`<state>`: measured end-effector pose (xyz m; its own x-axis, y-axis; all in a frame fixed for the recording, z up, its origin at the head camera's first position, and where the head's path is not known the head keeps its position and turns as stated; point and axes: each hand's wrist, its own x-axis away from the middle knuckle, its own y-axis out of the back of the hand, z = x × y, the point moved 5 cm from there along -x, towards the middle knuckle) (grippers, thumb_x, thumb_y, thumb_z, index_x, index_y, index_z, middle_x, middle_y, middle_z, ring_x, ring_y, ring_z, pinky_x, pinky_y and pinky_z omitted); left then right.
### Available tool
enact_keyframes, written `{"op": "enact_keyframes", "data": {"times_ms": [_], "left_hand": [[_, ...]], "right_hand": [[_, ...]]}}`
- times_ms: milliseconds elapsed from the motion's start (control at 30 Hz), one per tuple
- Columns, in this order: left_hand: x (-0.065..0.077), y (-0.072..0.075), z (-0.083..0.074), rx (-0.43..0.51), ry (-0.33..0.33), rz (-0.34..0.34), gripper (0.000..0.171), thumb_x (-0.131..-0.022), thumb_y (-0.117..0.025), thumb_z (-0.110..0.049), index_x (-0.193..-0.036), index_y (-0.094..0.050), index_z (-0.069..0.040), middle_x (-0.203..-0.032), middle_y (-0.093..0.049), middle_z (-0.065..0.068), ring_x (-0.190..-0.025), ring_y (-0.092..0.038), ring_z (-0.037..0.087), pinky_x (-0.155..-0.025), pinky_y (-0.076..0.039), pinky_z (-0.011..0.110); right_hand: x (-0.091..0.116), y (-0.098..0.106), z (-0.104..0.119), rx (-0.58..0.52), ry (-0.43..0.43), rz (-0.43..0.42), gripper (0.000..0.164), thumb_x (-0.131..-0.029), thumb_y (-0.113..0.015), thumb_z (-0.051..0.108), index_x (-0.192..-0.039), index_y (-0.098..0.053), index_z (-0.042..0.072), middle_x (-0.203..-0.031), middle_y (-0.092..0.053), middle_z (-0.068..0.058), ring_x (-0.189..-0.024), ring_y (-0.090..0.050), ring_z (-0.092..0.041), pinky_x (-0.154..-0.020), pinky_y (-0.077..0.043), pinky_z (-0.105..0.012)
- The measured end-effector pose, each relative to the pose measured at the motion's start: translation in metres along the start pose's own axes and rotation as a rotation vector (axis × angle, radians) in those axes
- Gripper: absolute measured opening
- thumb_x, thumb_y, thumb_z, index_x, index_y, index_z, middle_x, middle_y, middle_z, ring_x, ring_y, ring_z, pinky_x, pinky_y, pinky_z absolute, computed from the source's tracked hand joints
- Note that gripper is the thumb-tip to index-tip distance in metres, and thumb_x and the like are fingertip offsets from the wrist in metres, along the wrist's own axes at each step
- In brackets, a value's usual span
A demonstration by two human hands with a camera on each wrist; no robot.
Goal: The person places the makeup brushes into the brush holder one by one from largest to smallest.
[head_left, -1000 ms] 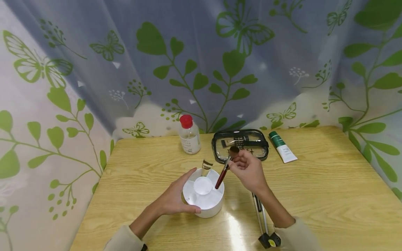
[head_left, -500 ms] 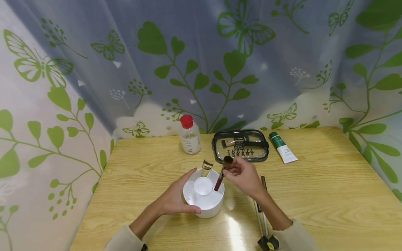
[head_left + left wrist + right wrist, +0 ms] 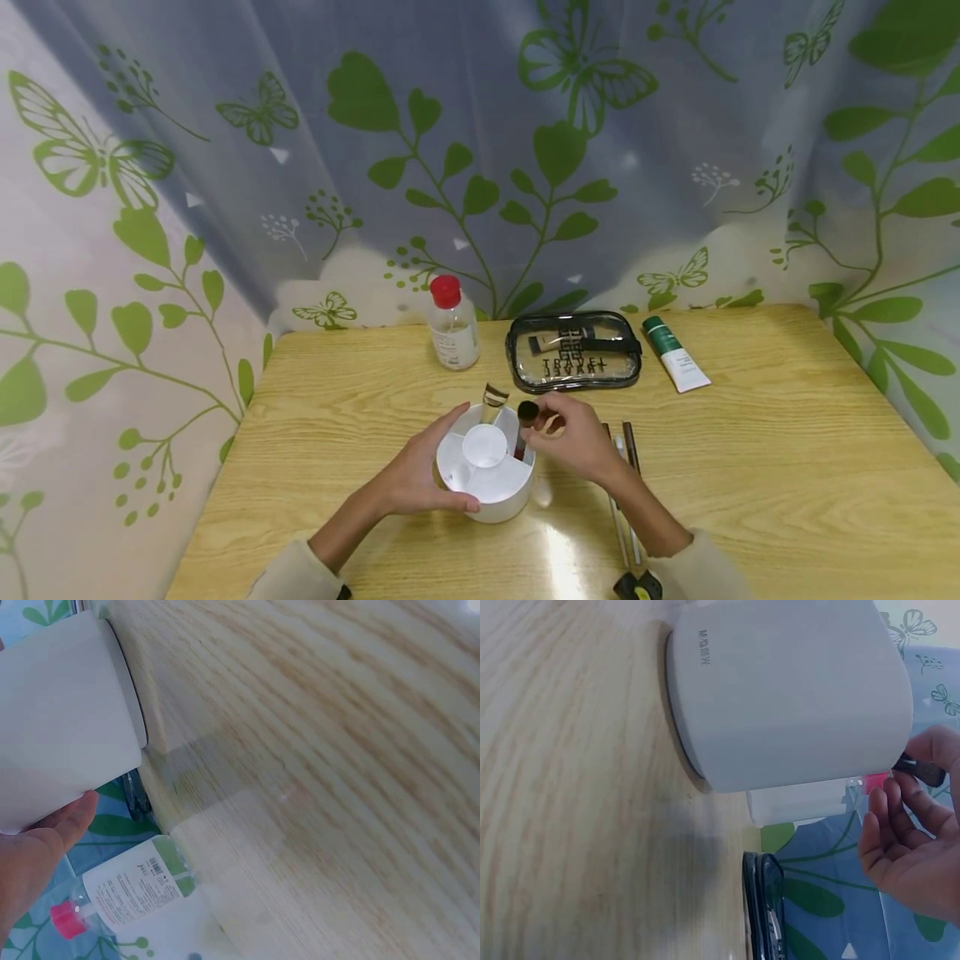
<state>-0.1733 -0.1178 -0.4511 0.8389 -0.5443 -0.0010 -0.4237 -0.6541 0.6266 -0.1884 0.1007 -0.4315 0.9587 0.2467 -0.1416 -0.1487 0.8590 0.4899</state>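
Observation:
A round white organizer (image 3: 504, 510) with several compartments around a central cup stands on the wooden table. My left hand (image 3: 417, 468) grips its left side, thumb at the front and fingers around the back. Between thumb and finger, my right hand (image 3: 577, 437) pinches a makeup brush (image 3: 528, 412) with dark bristles and a red handle. The brush stands bristles up, its handle down inside the right compartment. In the right wrist view the brush (image 3: 922, 771) shows just over the rim of the organizer (image 3: 795, 697). An eyelash curler (image 3: 494, 397) sticks up from the back compartment.
Behind the organizer stands a clear bottle (image 3: 454, 333) with a red cap. A clear black-edged travel pouch (image 3: 573, 350) and a green-and-white tube (image 3: 676, 353) lie at the back. Several slim sticks (image 3: 632, 450) lie under the right forearm, near a black item (image 3: 637, 586).
My right hand has moved left and down, lowering the brush from above the organizer into its right compartment. The left hand keeps its hold on the organizer.

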Motion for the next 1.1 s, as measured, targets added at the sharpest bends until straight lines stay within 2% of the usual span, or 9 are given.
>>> {"op": "enact_keyframes", "data": {"times_ms": [200, 533, 733, 833, 1100], "left_hand": [[0.000, 0.000, 0.000, 0.004, -0.004, -0.002, 0.117, -0.060, -0.085, -0.052, -0.152, -0.020, -0.017, -0.153, -0.032, 0.011, -0.138, -0.034, 0.031, -0.110, -0.031, 0.056], [0.000, 0.000, 0.000, 0.000, 0.000, -0.006, 0.117, -0.060, -0.086, -0.050, -0.152, -0.021, -0.017, -0.152, -0.033, 0.011, -0.138, -0.034, 0.031, -0.110, -0.030, 0.055], [0.001, 0.000, 0.000, -0.006, 0.018, -0.001, 0.117, -0.059, -0.086, -0.050, -0.152, -0.020, -0.020, -0.154, -0.030, 0.009, -0.140, -0.031, 0.031, -0.111, -0.028, 0.056], [0.000, 0.000, 0.001, -0.012, 0.028, -0.001, 0.118, -0.059, -0.086, -0.051, -0.152, -0.020, -0.021, -0.155, -0.029, 0.007, -0.141, -0.030, 0.030, -0.112, -0.028, 0.055], [0.000, -0.001, 0.003, -0.015, 0.031, -0.006, 0.118, -0.059, -0.086, -0.051, -0.152, -0.020, -0.021, -0.154, -0.030, 0.006, -0.141, -0.030, 0.029, -0.112, -0.028, 0.055]], "right_hand": [[0.001, -0.001, -0.002, 0.017, 0.009, 0.002, 0.014, -0.077, -0.075, 0.016, -0.086, -0.065, 0.011, -0.079, -0.058, -0.002, -0.078, -0.054, -0.014, -0.069, -0.049, -0.022], [0.003, 0.003, -0.006, 0.004, 0.040, 0.007, 0.021, -0.077, -0.077, 0.020, -0.091, -0.064, 0.010, -0.081, -0.059, -0.003, -0.078, -0.054, -0.015, -0.069, -0.050, -0.024], [0.008, 0.019, -0.016, -0.017, 0.017, -0.017, 0.021, -0.081, -0.075, 0.019, -0.095, -0.063, 0.009, -0.083, -0.062, -0.007, -0.078, -0.056, -0.015, -0.068, -0.050, -0.026], [0.011, 0.030, -0.022, -0.014, -0.011, -0.025, 0.020, -0.083, -0.073, 0.020, -0.097, -0.063, 0.009, -0.083, -0.061, -0.004, -0.077, -0.055, -0.009, -0.066, -0.049, -0.022], [0.020, 0.058, -0.042, 0.037, -0.079, -0.044, 0.024, -0.087, -0.069, 0.022, -0.104, -0.063, 0.006, -0.091, -0.064, -0.004, -0.080, -0.055, -0.005, -0.067, -0.049, -0.022]]}}
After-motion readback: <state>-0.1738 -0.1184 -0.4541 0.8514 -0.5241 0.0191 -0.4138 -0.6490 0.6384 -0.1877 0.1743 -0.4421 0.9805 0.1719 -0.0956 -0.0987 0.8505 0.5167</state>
